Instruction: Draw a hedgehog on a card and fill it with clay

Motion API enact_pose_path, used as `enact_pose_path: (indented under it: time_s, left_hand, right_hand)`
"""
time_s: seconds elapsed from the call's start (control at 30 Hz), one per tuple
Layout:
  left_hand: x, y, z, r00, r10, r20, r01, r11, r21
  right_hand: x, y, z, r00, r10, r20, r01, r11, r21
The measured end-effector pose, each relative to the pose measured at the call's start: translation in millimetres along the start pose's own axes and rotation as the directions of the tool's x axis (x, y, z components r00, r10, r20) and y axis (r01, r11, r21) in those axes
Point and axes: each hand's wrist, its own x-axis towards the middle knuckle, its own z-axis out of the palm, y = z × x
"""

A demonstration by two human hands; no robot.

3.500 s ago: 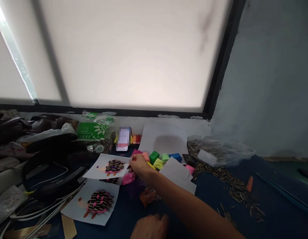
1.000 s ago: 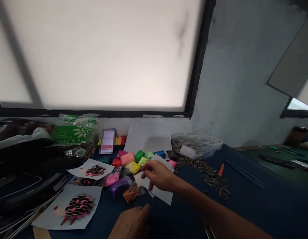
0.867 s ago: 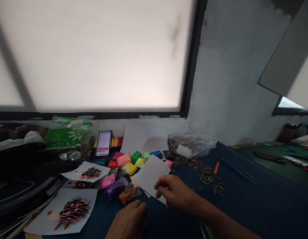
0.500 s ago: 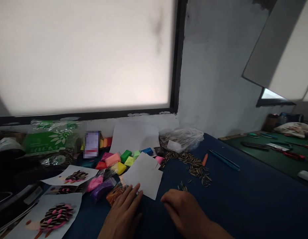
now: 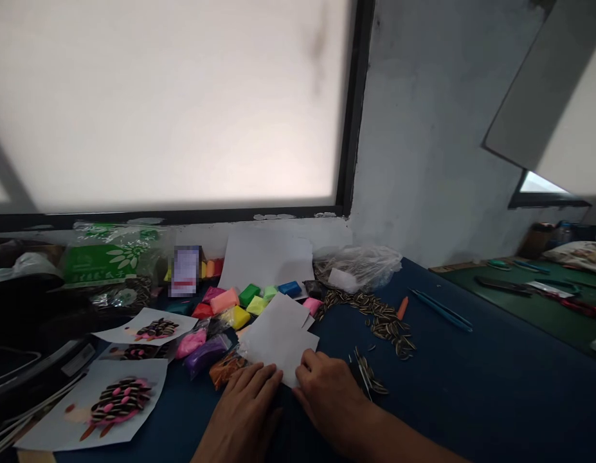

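Two or more small sheets of white paper point(image 5: 278, 328) lie loosely stacked in front of me. My left hand point(image 5: 254, 399) rests at the near left edge of the stack, fingers stretched out. With fingers curled, my right hand point(image 5: 324, 389) closes on the near right corner; its thumb is partly hidden. Just right of that hand is a small group of striped sunflower seeds point(image 5: 372, 379), with a thin white strip beside it. An orange clay packet point(image 5: 225, 370) and a purple clay packet point(image 5: 206, 354) are close to my left hand.
Finished hedgehog pictures point(image 5: 119, 402) lie at left. Several coloured clay packs point(image 5: 225, 300) sit behind the paper. A seed pile point(image 5: 375, 312), an orange stick point(image 5: 402, 308) and blue tweezers point(image 5: 442, 310) are at right. A green seed bag point(image 5: 105, 260) and a clear plastic bag point(image 5: 365, 267) stand behind.
My right hand has moved left onto the paper's near right corner. More of the small seed group shows. The view has shifted slightly to the left.
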Motion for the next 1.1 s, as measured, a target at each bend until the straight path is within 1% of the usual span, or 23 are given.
enact_pose_path:
  time_s: [0.1, 0.2, 0.3, 0.4, 0.5, 0.57, 0.63, 0.7, 0.77, 0.83, 0.97, 1.03, 1.1]
  left_hand:
    - [0, 4, -3, 0.998, -0.046, -0.037, 0.044, 0.998, -0.049]
    - [3, 12, -6, 0.994, -0.092, -0.051, 0.087, 0.992, -0.092]
    - [4, 17, -5, 0.992, -0.111, -0.059, 0.104, 0.988, -0.114]
    - [1, 14, 0, 0.989, -0.125, -0.078, 0.116, 0.987, -0.111]
    - [-4, 5, 5, 0.993, -0.111, -0.040, 0.107, 0.991, -0.085]
    - [-6, -2, 5, 0.995, -0.103, 0.015, 0.103, 0.993, -0.058]
    - [-5, -6, 5, 0.993, -0.106, 0.059, 0.108, 0.994, -0.033]
    - [-4, -6, 4, 0.990, -0.111, 0.082, 0.113, 0.993, -0.025]
    - [-3, -5, 3, 0.989, -0.117, 0.085, 0.121, 0.992, -0.043]
    - [-2, -3, 2, 0.989, -0.131, 0.069, 0.136, 0.988, -0.078]
    - [-2, 0, 3, 0.986, -0.162, 0.041, 0.167, 0.974, -0.153]
    - [-3, 0, 3, 0.979, -0.204, 0.016, 0.202, 0.955, -0.215]
    - [-2, 0, 1, 0.961, -0.275, -0.021, 0.256, 0.919, -0.300]
  right_hand:
    - [1, 1, 7, 0.999, -0.040, 0.011, 0.041, 0.998, -0.057]
    - [-1, 3, 5, 0.998, -0.063, 0.005, 0.063, 0.995, -0.082]
    - [-2, 3, 3, 0.997, -0.073, -0.017, 0.072, 0.994, -0.088]
    - [-1, 2, 5, 0.996, -0.090, -0.012, 0.089, 0.992, -0.087]
    - [1, 1, 6, 0.996, -0.083, -0.012, 0.082, 0.995, -0.058]
    - [2, 5, 3, 0.998, -0.033, -0.045, 0.032, 0.999, -0.027]
    - [4, 12, -1, 0.993, 0.062, -0.103, -0.061, 0.998, 0.010]
    - [8, 22, -4, 0.973, 0.173, -0.151, -0.166, 0.984, 0.058]
    - [12, 31, -4, 0.960, 0.232, -0.157, -0.216, 0.970, 0.115]
    - [16, 37, -4, 0.954, 0.249, -0.168, -0.218, 0.959, 0.183]
    - [17, 41, -6, 0.942, 0.261, -0.210, -0.177, 0.920, 0.348]
    - [14, 43, -10, 0.931, 0.279, -0.235, -0.155, 0.886, 0.438]
    - [10, 48, -14, 0.916, 0.304, -0.261, -0.126, 0.837, 0.533]
